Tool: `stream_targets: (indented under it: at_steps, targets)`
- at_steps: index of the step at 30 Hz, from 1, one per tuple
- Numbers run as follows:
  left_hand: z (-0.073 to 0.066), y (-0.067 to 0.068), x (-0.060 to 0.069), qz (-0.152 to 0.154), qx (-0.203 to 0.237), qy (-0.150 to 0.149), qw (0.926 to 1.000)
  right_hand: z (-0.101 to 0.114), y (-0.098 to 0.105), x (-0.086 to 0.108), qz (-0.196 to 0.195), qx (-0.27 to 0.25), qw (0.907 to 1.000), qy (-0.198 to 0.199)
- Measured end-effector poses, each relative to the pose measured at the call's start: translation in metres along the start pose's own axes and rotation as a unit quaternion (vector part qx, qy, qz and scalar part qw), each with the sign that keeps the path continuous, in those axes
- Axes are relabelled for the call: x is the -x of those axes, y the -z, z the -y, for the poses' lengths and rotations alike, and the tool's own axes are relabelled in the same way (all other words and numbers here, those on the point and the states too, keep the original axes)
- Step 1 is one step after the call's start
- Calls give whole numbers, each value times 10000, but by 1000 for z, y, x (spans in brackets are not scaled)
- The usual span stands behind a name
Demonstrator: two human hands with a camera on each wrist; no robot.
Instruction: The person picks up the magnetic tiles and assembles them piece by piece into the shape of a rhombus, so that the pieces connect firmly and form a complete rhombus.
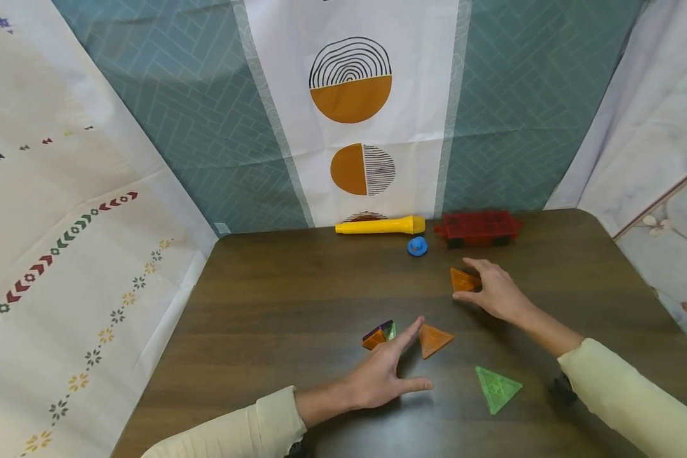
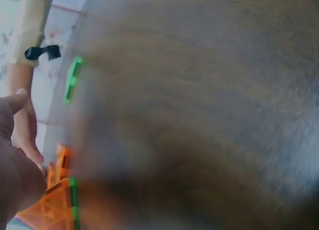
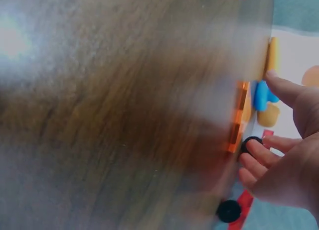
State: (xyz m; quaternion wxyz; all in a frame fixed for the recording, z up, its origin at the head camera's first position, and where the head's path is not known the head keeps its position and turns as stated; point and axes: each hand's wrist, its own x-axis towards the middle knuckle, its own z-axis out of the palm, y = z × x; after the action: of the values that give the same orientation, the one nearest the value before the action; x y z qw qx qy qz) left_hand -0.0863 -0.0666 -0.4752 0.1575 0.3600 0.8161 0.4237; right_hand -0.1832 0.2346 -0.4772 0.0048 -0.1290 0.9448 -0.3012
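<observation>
Because it lies on its broad face, one green translucent triangular tile (image 1: 497, 389) sits steady, nearest, on the brown wood-look table (image 1: 252, 305). Left hand (image 1: 378, 376): thumb and forefinger wide, remaining fingers unclear, beside one purple, orange and green tile cluster (image 1: 381, 333), whose pieces seemingly prop one another. One orange plastic triangle (image 1: 434, 340): flat, just right of that forefinger. Right hand (image 1: 498, 291): thumb and fingers wide enough to straddle a second orange triangle (image 1: 462, 280); contact cannot be told. Beyond: small blue hat-like piece (image 1: 417, 246); red wheeled wagon (image 1: 478, 227); yellow torch-shaped rod (image 1: 380, 226).
</observation>
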Motion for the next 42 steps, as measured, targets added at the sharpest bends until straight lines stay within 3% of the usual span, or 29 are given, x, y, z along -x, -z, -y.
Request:
stream_targets:
  at_steps: [7, 17, 24, 33, 42]
  targets:
    - [6, -17, 1, 195, -340, 219, 9990, -14, -4, -6, 35, -372, 9993, 12]
    - [9, -33, 4, 317, -1124, 47, 9931, -20, -9, -9, 65, -346, 9994, -39]
    - [10, -37, 4, 222, -1349, -29, 9906, -18, -9, -12, -33, -296, 9995, 76]
    - [13, -40, 7, 156, -1647, -218, 9860, -19, -7, -16, -13, -445, 9986, -295]
    - [15, -41, 6, 207, -1720, -244, 9846, -22, 0, -14, -286, -749, 9965, -241]
